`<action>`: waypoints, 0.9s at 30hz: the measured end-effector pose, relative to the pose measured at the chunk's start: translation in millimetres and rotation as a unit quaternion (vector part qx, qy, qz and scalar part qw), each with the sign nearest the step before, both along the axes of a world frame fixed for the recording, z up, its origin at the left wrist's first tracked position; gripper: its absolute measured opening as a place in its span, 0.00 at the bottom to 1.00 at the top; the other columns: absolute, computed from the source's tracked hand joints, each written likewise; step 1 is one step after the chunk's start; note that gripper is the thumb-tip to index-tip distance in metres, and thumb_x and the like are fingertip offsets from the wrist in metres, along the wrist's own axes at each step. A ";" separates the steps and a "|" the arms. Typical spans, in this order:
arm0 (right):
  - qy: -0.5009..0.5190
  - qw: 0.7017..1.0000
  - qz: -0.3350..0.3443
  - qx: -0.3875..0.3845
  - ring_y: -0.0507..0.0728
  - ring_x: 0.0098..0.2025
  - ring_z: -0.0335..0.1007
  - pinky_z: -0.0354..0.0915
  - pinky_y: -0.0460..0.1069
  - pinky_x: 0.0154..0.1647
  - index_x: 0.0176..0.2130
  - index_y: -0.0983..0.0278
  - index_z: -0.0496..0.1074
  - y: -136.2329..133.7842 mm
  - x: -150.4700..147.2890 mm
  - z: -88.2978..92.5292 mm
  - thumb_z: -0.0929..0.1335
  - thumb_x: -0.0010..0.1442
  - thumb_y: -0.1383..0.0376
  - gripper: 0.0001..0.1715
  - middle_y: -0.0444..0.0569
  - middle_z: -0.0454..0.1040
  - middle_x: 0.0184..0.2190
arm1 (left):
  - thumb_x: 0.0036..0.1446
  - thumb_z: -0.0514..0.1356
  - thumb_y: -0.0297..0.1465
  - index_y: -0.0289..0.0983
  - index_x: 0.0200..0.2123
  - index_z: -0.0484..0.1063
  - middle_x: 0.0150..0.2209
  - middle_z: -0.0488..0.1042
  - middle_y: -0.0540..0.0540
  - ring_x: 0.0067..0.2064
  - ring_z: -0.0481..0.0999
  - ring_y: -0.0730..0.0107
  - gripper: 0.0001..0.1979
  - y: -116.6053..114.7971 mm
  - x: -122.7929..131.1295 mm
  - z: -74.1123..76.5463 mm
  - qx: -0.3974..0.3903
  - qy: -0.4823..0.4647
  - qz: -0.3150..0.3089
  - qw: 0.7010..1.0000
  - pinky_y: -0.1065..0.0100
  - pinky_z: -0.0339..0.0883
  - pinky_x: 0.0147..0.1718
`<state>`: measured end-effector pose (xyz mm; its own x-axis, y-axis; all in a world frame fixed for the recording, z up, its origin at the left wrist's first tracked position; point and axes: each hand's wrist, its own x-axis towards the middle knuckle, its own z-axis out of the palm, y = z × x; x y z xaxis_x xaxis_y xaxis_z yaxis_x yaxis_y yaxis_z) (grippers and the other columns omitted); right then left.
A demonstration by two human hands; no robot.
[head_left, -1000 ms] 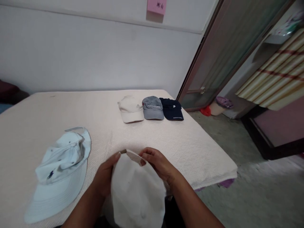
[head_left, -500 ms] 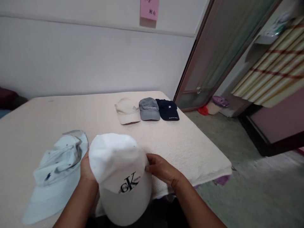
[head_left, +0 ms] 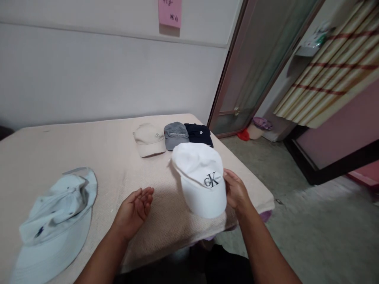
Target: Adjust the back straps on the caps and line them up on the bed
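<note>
A white baseball cap [head_left: 197, 165] with a black monogram on its front is held above the bed's right part. My right hand [head_left: 235, 189] grips it by its right side, fingers partly hidden behind the cap. To the left, my left hand [head_left: 136, 211] is off the cap, palm turned up, fingers loosely curled and holding nothing. A pale blue cap [head_left: 56, 221] with a small dark emblem lies at the left, apart from my left hand. Farther back, a beige cap [head_left: 149, 140], a grey cap [head_left: 176, 136] and a navy cap [head_left: 199, 135] sit in a row.
The caps lie on a bed or table with a cream textured cover [head_left: 112, 154]. A white wall [head_left: 103, 75] stands behind it. At the right are a sliding door [head_left: 251, 67], a striped curtain [head_left: 331, 67] and grey floor [head_left: 310, 221].
The white cap has moved right and away from me in my right hand. My left hand has let go of it. The view has shifted a little to the right.
</note>
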<state>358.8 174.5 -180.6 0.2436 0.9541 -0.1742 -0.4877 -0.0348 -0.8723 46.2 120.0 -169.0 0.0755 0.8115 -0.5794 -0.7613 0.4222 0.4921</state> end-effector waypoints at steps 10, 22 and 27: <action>-0.354 0.892 -0.279 -0.042 0.62 0.42 0.70 0.61 0.56 0.48 0.34 0.68 0.75 22.1 83.5 -35.0 0.67 0.45 0.63 0.15 0.54 0.77 0.35 | 0.59 0.52 0.22 0.30 0.36 0.69 0.28 0.74 0.48 0.21 0.73 0.79 0.06 -2.0 -1.3 -4.6 -0.006 -0.010 0.009 1.000 0.79 0.69 0.16; -0.568 0.801 0.114 0.153 0.55 0.35 0.67 0.59 0.47 0.37 0.33 0.63 0.71 -25.9 -48.8 -13.2 0.62 0.57 0.67 0.08 0.48 0.72 0.31 | 0.60 0.51 0.21 0.29 0.35 0.68 0.26 0.70 0.50 0.20 0.71 0.80 0.07 -3.8 -1.5 -13.0 -0.011 -0.009 -0.004 1.000 0.80 0.67 0.14; -0.662 0.722 0.200 0.033 0.52 0.29 0.63 0.51 0.45 0.29 0.25 0.64 0.66 -18.2 -42.3 -16.0 0.61 0.55 0.69 0.09 0.46 0.70 0.26 | 0.59 0.50 0.21 0.30 0.33 0.68 0.26 0.69 0.50 0.21 0.71 0.80 0.07 -3.8 -9.3 -9.6 0.017 -0.012 0.001 1.000 0.81 0.68 0.15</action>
<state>316.5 156.3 -196.6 -0.1419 0.9898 0.0073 0.8123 0.1207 -0.5706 36.8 116.2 -178.6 0.0864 0.8306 -0.5502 -0.7740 0.4036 0.4878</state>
